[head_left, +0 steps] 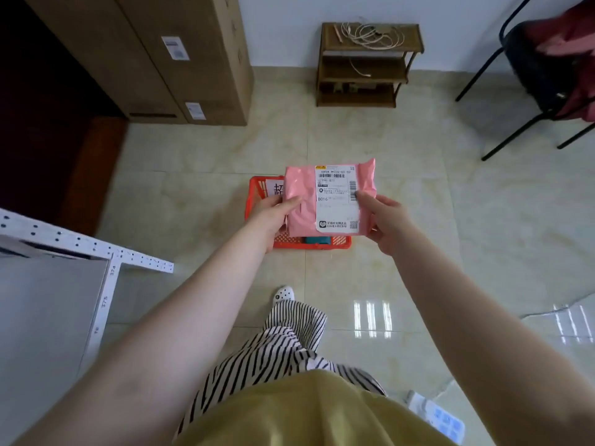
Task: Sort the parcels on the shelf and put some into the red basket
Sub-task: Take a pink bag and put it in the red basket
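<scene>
Gripping pink parcel (304, 201), both hands (273, 210) above red basket (257, 191); teal item (317, 240) inside.

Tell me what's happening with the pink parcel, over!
Left hand and right hand each have a grip on a side of the pink parcel. Parcel held above the red basket. Something teal already inside. Nothing in the way.

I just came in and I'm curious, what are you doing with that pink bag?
A person is holding a pink parcel with both hands, the left hand on one side and the right hand on the other. Its white shipping label faces up. The parcel is held in the air over a red basket that sits on the tiled floor. Something teal already lies in the basket. The corner of a white shelf shows at the left.
</scene>
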{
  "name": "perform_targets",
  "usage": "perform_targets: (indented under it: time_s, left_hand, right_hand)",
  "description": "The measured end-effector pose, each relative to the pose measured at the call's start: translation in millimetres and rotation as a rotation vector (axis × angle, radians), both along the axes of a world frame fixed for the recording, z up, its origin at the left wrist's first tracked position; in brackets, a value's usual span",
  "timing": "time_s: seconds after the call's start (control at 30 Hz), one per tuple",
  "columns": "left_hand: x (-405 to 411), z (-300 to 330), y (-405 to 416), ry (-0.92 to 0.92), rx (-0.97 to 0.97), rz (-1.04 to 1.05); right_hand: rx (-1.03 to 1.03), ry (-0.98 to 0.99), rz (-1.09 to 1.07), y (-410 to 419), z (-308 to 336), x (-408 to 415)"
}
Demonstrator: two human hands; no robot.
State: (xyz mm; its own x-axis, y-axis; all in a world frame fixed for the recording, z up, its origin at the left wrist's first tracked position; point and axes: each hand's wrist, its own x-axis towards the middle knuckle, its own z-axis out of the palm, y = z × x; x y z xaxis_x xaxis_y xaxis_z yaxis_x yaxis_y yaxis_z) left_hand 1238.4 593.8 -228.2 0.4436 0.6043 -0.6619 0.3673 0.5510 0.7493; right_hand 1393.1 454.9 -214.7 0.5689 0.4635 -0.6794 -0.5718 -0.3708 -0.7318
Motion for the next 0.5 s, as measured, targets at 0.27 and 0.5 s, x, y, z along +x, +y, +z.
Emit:
perform_targets:
  time_s: [0.27, 0.5]
  left_hand:
    - [87, -23, 89, 0.060, -0.018, -0.001]
    - [151, -78, 120, 0.128, -0.097, 0.120]
  right_hand:
    - [0.060, 0.086, -0.187, 81, -39, 73]
    - [0.028, 0.234, -0.263, 131, -108, 139]
